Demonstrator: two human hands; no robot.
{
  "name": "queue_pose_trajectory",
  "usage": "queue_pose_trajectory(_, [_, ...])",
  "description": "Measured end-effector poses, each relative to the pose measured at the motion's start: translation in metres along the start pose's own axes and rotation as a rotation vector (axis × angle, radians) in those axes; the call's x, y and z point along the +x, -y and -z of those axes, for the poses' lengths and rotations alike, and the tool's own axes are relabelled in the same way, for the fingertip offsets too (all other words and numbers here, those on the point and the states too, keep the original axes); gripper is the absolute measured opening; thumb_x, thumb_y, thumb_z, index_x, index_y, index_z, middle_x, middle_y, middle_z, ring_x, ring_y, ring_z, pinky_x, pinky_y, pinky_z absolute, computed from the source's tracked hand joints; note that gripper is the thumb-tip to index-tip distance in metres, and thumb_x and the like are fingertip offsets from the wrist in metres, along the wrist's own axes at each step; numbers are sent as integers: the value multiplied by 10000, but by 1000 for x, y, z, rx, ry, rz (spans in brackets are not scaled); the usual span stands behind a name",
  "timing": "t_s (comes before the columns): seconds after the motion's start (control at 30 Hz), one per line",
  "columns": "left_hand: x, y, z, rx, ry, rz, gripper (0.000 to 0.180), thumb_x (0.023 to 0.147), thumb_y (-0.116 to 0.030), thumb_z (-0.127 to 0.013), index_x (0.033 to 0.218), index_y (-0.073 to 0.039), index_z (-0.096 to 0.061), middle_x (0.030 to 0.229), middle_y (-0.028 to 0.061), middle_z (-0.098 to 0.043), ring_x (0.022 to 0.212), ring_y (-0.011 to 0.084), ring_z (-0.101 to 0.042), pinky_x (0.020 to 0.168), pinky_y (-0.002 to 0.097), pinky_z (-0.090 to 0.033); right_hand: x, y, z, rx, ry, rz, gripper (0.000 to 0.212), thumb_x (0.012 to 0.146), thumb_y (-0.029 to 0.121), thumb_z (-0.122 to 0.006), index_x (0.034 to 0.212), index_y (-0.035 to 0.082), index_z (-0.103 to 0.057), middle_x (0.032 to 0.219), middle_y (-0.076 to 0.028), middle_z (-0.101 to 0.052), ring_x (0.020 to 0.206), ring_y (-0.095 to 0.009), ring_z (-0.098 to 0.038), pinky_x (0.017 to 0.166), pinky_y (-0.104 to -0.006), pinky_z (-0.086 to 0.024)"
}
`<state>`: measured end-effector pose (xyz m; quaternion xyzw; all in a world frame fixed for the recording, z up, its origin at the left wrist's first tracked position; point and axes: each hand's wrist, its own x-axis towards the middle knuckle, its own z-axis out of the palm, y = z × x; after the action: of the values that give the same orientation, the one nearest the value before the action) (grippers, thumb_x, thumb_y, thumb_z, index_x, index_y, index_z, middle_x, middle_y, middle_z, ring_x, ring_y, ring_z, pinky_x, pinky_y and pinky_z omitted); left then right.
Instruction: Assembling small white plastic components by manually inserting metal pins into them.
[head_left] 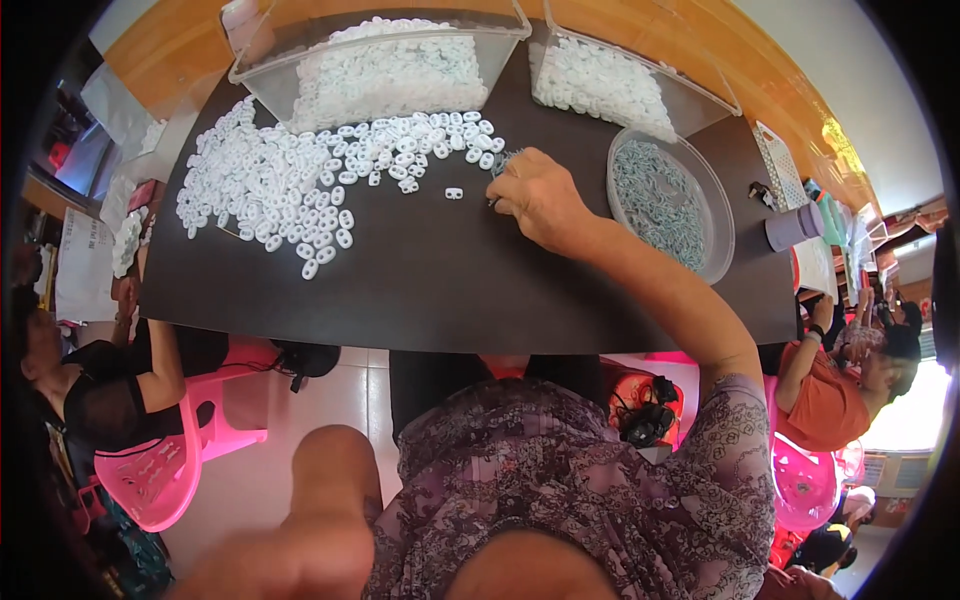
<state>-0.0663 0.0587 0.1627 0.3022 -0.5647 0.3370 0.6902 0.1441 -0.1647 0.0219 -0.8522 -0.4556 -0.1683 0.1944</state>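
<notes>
My right hand (543, 203) is over the middle of the dark table, its fingers curled inward and pinched. Small thin blue-grey pieces (505, 160) show beside its knuckles; whether they are gripped or lie on the table is unclear. A dark bit shows at the fingertips. Just left of it lies a single white oval piece with two holes (454, 193). Many more such white two-hole pieces (265, 175) spread across the left of the table. My left arm is bent at the lower left; my left hand (275, 560) is blurred there, its fingers not distinguishable.
At the back stand a large clear bin (510, 35) and a second clear bin (712, 100), both with white pieces. A clear round tub (722, 240) of blue-grey pieces sits right, near a lilac cup (795, 228). People sit on pink chairs (165, 470) at both sides.
</notes>
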Motion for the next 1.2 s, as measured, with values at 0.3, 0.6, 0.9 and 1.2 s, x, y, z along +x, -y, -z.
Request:
queue_pose_trajectory(0.3, [-100, 102, 49, 1231, -44, 819, 220, 705, 48, -656, 913, -23, -646, 874, 90, -622, 787, 228, -578, 678, 307, -472, -3, 11, 6, 150, 24, -63, 110, 726, 38, -668, 739, 34, -559, 706, -91, -552, 717, -272, -526, 661, -375, -427])
queue_pose_trajectory(0.6, [-123, 131, 48, 1332, 290, 758, 215, 656, 24, -685, 854, -17, -613, 786, 81, -577, 726, 266, -554, 618, 355, -452, -5, 43, 35, 776, 207, -569, 116, 786, 63, -665, 834, -25, -608, 776, -33, -618, 718, -73, -555, 642, -234, -463])
queue_pose_trajectory(0.9, [-127, 136, 47, 1082, 61, 1084, 81, 799, -88, -619, 779, -14, -592, 679, 88, -564, 617, 221, -552, 560, 325, -435, -18, 57, 35, 883, 17, -632, 153, 791, 26, -669, 916, -15, -591, 847, -35, -609, 761, -74, -563, 670, -223, -476])
queue_pose_trajectory(1.2, [-108, 147, 48, 613, -270, 1603, 265, 860, -243, -578, 773, 7, -599, 595, 33, -552, 529, 81, -484, 484, 251, -384, -24, 56, 35, 522, -176, -407, 177, 786, -13, -645, 948, -6, -574, 861, -57, -601, 742, -99, -565, 652, -235, -460])
